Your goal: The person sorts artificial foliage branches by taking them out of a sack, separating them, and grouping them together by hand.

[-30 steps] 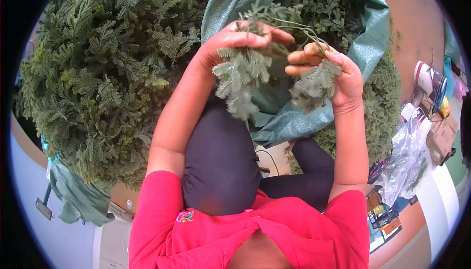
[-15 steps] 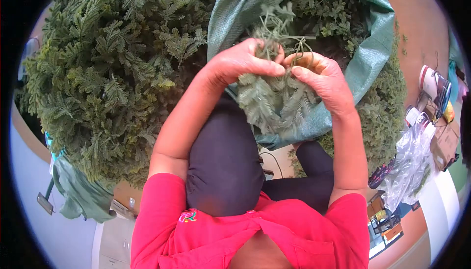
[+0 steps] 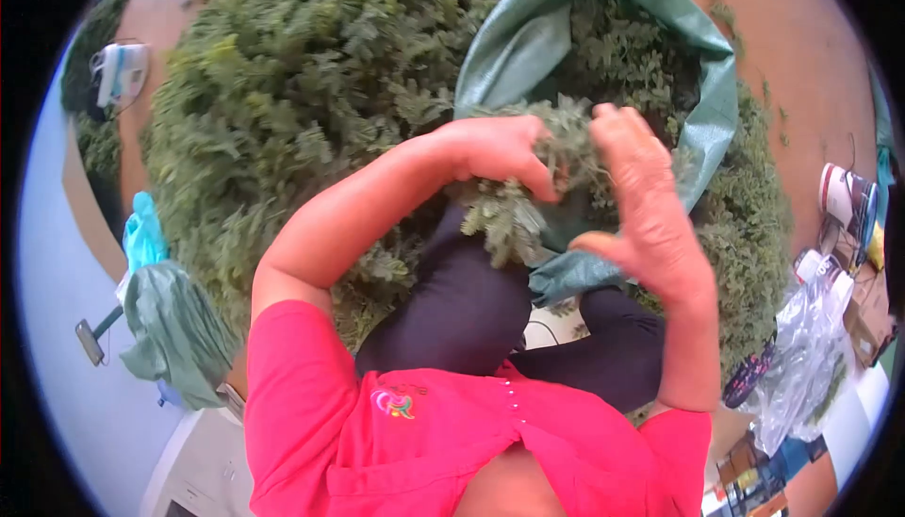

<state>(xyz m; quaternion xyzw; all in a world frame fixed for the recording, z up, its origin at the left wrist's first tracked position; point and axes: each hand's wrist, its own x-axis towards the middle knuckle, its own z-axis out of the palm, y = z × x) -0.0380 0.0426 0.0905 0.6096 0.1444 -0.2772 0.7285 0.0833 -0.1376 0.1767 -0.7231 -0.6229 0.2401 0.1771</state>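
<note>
My left hand [image 3: 504, 151] is closed around a bunch of green fir-like sprigs [image 3: 512, 220], whose tips hang below and spread out past the fingers. Just right of the bunch, my right hand [image 3: 650, 211] is open, with thumb and fingers spread wide apart and slightly blurred. Both hands are over the near side of a green woven sack [image 3: 712, 145]. Its mouth gapes, and more sprigs [image 3: 641, 55] lie inside it.
A large heap of green sprigs [image 3: 311, 93] fills the left, with another pile [image 3: 754, 225] right of the sack. Clear plastic bags [image 3: 792, 357] and a cardboard box [image 3: 869, 314] lie far right. A green cloth [image 3: 174, 328] hangs at left. My dark-trousered legs [image 3: 452, 300] are folded below.
My right hand has let go of the bunch and opened, moving right. My left hand keeps its hold. The view has shifted, so the heap and sack appear further right.
</note>
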